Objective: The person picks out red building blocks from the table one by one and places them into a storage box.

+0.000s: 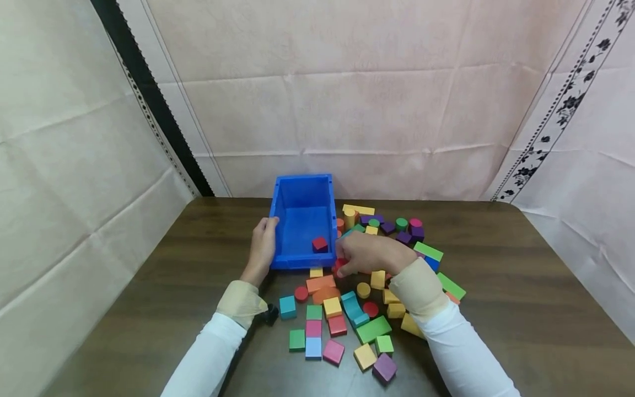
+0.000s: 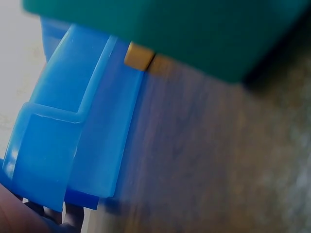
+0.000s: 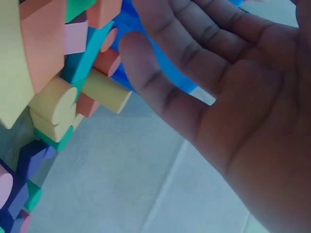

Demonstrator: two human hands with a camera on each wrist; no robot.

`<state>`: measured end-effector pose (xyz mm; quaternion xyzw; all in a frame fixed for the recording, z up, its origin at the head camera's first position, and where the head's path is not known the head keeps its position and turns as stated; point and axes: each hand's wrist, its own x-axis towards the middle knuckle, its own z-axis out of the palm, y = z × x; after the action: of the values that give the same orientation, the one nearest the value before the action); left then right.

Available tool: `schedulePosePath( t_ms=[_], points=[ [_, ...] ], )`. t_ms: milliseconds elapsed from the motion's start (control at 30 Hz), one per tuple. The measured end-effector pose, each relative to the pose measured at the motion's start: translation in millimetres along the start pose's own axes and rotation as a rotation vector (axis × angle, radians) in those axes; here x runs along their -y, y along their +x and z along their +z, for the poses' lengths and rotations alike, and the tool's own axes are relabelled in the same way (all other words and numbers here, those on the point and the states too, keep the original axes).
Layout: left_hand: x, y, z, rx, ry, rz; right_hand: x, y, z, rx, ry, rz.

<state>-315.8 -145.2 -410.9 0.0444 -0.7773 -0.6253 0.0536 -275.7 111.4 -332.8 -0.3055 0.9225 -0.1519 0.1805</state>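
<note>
In the head view my left hand [image 1: 263, 242] grips the left side of a blue plastic bin [image 1: 328, 220], thumb over the rim. The left wrist view shows the bin's outer wall [image 2: 53, 155] with fingers curled under its edge. A single red cube [image 1: 319, 245] lies inside, near the front. Just right of the bin, my right hand [image 1: 372, 252] reaches down among the blocks, thumb and forefinger around a red block [image 1: 338, 266]. Its other fingers [image 3: 180, 43] are loosely bent in the right wrist view, where that pinch is out of frame.
Many coloured blocks lie right and in front of the bin: a teal curved block [image 1: 353, 309], a green block [image 1: 373, 330], a purple cube [image 1: 384, 368], a red disc [image 1: 301, 294]. A pale cloth [image 1: 347, 110] hangs behind the wooden table [image 1: 521, 286].
</note>
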Motion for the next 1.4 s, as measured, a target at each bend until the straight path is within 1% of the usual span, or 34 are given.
schedulePosePath(
  t_ms=[133,333,500,633,800,900,1000,1200,1300,1400],
  points=[
    [0.3,-1.3,-1.6,-0.011,0.007,-0.014,5.4,-0.1,-2.2,-0.017,0.015,-0.068],
    [0.4,-1.4,-0.6,-0.024,0.004,0.015,7.9,3.2,0.0,-0.075,-0.007,-0.078],
    [-0.4,-3.1,0.8,-0.021,-0.002,0.011,7.4,2.4,1.2,-0.096,-0.015,-0.09],
    [-2.1,-3.6,0.8,-0.028,-0.007,0.022,8.5,1.9,1.1,-0.122,-0.006,-0.109],
    [-1.0,-1.6,0.2,-0.019,-0.01,0.007,13.4,3.9,3.5,-0.177,-0.025,-0.152],
    [1.2,-0.3,0.1,-0.014,-0.011,-0.002,16.2,4.9,5.4,-0.215,-0.066,-0.173],
    [5.6,-1.5,1.0,-0.017,-0.016,-0.01,18.2,4.7,10.5,-0.255,-0.088,-0.165],
    [11.1,-4.4,1.6,-0.024,-0.022,-0.02,23.0,6.4,17.5,-0.323,-0.121,-0.114],
    [9.2,-3.6,0.9,-0.022,-0.025,-0.008,26.1,9.4,17.9,-0.368,-0.154,-0.11],
    [2.9,-0.2,-0.3,-0.018,-0.024,0.011,29.1,13.1,16.0,-0.432,-0.193,-0.121]
  ],
)
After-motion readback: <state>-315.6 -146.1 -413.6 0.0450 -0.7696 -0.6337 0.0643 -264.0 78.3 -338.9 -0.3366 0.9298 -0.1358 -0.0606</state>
